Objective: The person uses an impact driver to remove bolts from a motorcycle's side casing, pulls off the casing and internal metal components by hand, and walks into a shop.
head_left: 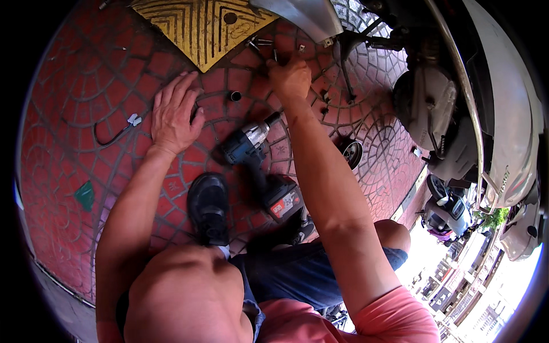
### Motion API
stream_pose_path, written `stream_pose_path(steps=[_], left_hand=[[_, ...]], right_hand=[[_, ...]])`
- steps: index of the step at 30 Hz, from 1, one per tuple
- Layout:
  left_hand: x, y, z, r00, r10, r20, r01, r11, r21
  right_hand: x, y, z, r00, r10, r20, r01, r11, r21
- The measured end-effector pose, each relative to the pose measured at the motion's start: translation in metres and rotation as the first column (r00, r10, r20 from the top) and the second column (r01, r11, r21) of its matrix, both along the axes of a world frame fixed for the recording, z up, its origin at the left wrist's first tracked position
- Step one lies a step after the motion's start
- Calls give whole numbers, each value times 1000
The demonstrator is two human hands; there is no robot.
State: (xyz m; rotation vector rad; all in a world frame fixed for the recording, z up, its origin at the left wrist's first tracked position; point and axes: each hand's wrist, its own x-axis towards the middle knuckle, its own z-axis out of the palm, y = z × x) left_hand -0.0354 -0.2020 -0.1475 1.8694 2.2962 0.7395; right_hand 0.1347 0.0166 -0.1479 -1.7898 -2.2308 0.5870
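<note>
- On red paving [63,137] laid in curved, fan-like patterns, the person crouches outdoors in bright daylight.
- At the top, a yellow ramp with dark ridges [183,26] points one corner toward the hands.
- Along the right side stands a pale motor scooter [506,108]; farther off, another scooter [449,211] shows against glare.
- Beside the ramp's right edge lie small metal bolts [252,42], close to the fingertips of the right hand [290,80].
- That hand is curled, palm down; its own back hides the fingertips, so whether it grips anything cannot be told.
- The left hand [174,117] is open and palm down, fingers extended; its contact with the ground is unclear.
- Between the forearms lies a cordless impact wrench [249,143], with a small socket [235,96] near it.
- The right forearm partly covers a round metal part [353,153]; the scooter is cut off by the rim.
</note>
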Motion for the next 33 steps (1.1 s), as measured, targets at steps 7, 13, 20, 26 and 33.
stream_pose_path(steps=[7, 13, 20, 26, 33], left_hand=[[0, -3, -1, 999, 6, -36, -6, 1000, -8], [-2, -3, -4, 1000, 3, -19, -3, 1000, -8], [-3, -2, -5, 1000, 7, 10, -7, 1000, 22], [-9, -2, -5, 999, 6, 35, -5, 1000, -7], [-9, 1, -3, 999, -6, 51, 7, 999, -32]], right_hand=[[4, 24, -14, 998, 10, 54, -3, 992, -124], [38, 16, -3, 878, -227, -420, 86, 940, -329], [184, 107, 30, 78, -655, -751, 238, 744, -624], [245, 142, 58, -125, -661, -740, 117, 730, -673], [243, 126, 44, -11, -730, -683, 147, 675, -723]])
